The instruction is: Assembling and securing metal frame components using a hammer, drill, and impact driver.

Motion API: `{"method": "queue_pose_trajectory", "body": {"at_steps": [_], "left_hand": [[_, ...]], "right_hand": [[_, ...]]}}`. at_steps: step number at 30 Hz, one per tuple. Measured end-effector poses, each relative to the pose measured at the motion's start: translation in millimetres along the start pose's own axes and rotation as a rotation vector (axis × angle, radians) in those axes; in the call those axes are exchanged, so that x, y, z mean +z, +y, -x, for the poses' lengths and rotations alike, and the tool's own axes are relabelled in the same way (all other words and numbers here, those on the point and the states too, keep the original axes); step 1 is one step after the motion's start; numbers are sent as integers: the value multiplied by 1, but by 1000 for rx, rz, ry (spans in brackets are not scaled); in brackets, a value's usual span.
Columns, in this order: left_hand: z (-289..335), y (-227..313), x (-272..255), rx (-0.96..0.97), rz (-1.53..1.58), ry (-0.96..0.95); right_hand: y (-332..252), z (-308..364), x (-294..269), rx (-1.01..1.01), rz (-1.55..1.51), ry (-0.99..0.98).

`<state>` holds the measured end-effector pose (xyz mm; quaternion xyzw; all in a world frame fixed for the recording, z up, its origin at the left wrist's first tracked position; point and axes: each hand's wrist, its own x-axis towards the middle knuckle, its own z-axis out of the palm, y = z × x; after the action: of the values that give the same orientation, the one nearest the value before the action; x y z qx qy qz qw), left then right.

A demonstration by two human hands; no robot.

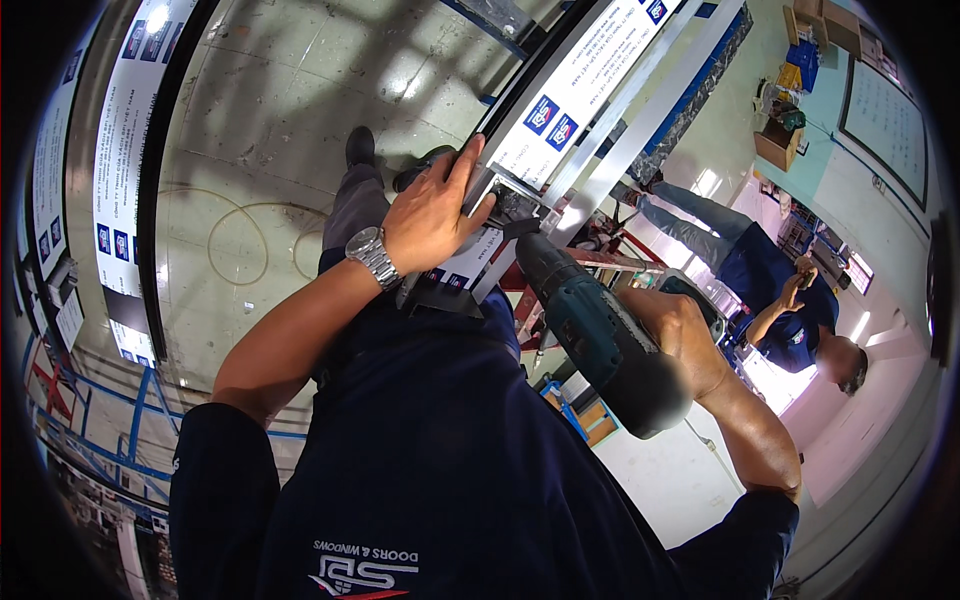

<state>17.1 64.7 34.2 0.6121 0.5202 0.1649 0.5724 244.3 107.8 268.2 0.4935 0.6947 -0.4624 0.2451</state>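
Observation:
My right hand point(670, 330) is wrapped round the grip of a teal and black cordless drill point(590, 325). The drill's front end sits at the near end of a long metal profile point(520, 150) covered in printed white film. Whether a bit touches the metal is hidden by the drill's nose. Across the profile's black edge, close to that end, lies my left hand point(430, 215), its thumb and index finger spread apart. A silver watch point(372, 256) is on the left wrist. Just below the hand, a short film-covered piece with a dark bracket point(445, 298) shows against my body.
More film-covered profiles point(125, 200) stand at the left beside a blue rack point(130, 440). Another person point(775, 285) stands at the right, holding a small object. Behind are a whiteboard point(885, 125) and boxes point(778, 143). A thin hose point(240, 240) loops on the floor.

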Motion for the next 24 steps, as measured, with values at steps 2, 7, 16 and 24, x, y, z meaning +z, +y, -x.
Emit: {"method": "queue_pose_trajectory", "body": {"at_steps": [2, 7, 16, 24], "left_hand": [[1, 2, -1, -25, -43, -21], [0, 0, 0, -3, -30, -8], [1, 9, -3, -71, -77, -16], [3, -8, 1, 53, -50, 92]], "right_hand": [[1, 0, 0, 1, -9, -9], [1, 0, -1, 13, 15, -26], [2, -2, 1, 22, -53, 5], [-14, 78, 9, 112, -107, 280]]}}
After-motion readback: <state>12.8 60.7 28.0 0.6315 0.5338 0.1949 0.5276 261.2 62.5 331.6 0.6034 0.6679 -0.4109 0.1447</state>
